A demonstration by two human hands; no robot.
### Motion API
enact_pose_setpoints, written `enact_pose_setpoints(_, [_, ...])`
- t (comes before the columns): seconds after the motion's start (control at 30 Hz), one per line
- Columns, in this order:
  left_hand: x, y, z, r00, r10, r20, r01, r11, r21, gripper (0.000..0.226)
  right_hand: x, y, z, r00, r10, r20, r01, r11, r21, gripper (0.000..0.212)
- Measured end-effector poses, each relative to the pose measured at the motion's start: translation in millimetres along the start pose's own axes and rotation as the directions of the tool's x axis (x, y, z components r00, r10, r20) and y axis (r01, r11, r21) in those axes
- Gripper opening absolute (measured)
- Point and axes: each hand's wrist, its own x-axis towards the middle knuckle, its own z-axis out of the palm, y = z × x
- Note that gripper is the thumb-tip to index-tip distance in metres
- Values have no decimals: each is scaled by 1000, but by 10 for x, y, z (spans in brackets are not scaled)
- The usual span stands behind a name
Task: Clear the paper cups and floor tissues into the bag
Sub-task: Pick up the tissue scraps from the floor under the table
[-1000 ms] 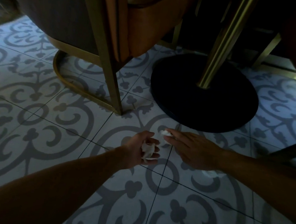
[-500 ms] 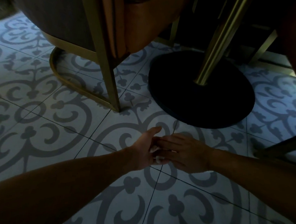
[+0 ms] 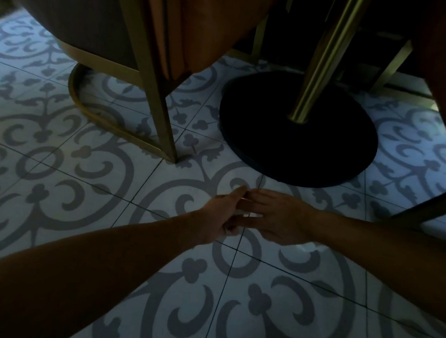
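Head view, dim. Left hand [image 3: 220, 215] and right hand [image 3: 276, 219] meet fingertip to fingertip low over the patterned grey-and-white floor tile [image 3: 85, 186], seemingly passing tissue between them. Left hand curls around crumpled white tissue scraps [image 3: 229, 231]; right hand's grip I cannot tell. Black round table base [image 3: 296, 147] with brass pole at 12 o'clock; bag unseen.

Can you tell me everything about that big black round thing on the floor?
The black round base is a flat, dark disc lying on the patterned tile floor, beyond both hands and touching neither. A shiny brass-coloured pole rises from near its middle, leaning in this wide view. Its surface is too dark to tell the material. A chair's gold leg stands just to its left.
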Motion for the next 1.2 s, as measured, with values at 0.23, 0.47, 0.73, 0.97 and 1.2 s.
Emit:
enact_pose_setpoints(0.23, [32, -11, 4, 997, 73, 12, -74, 986, 151, 67, -38, 39, 19, 999, -7, 38, 8, 1000, -6, 65])
enact_pose_setpoints(0.47, [54, -31, -17, 990, 126, 68, -138, 971, 195, 72, -47, 34, 22, 997, 10, 77, -13, 999, 34, 62])
enact_pose_setpoints(0.73, [88, -32, -97, 988, 153, -6, -151, 978, 142, 54, -197, 115, 67, 981, 130, 147, -143, 986, 83, 78])
enact_pose_setpoints(0.97, [172, -42, -200, 993, 114, -40, -114, 993, 8, 27, -739, 338, 269, 608, 572, 551, -702, 711, 36, 55])
enact_pose_setpoints(1.2, [174, -86, -158, 991, 128, 34, -131, 987, 94, 11, -985, 250, 423, 522, 529, 669, -792, 593, 149, 51])
